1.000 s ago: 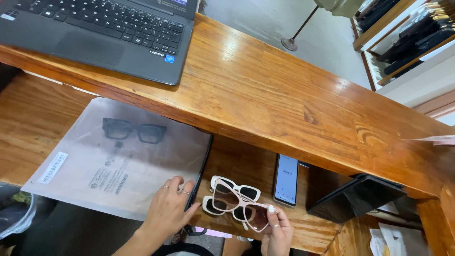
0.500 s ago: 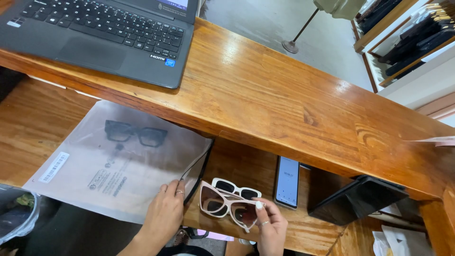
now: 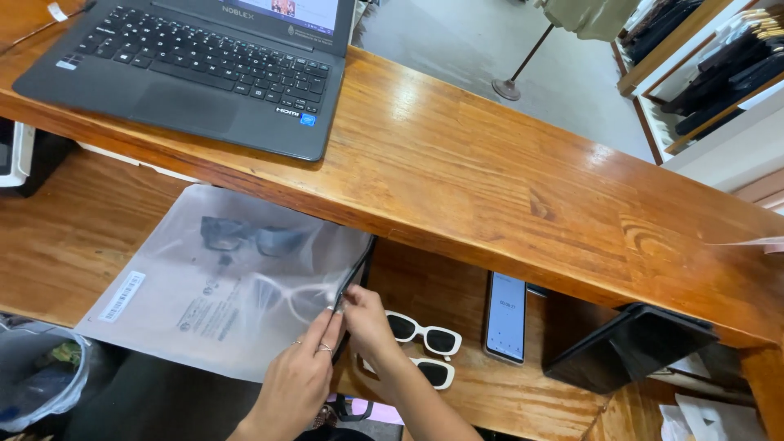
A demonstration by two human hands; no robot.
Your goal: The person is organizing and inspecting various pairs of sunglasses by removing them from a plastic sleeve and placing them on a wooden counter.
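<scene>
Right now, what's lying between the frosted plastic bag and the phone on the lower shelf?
In the head view, white sunglasses lie between the frosted bag and the phone.

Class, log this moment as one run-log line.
left hand: holds frosted plastic bag | right hand: at bag opening | white-framed sunglasses: on wooden desk

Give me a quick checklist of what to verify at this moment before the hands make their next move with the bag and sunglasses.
1. Both hands at the bag mouth: ok. Left hand and right hand meet at the open edge of the frosted plastic bag.
2. Light-framed pair inside the bag: ok, its outline shows through the plastic.
3. Dark sunglasses inside: ok.
4. White sunglasses outside, on the lower shelf: ok, untouched.
5. Bag mouth sealed: cannot tell, the fingers cover it.
6. Phone apart from the hands: ok.
</scene>
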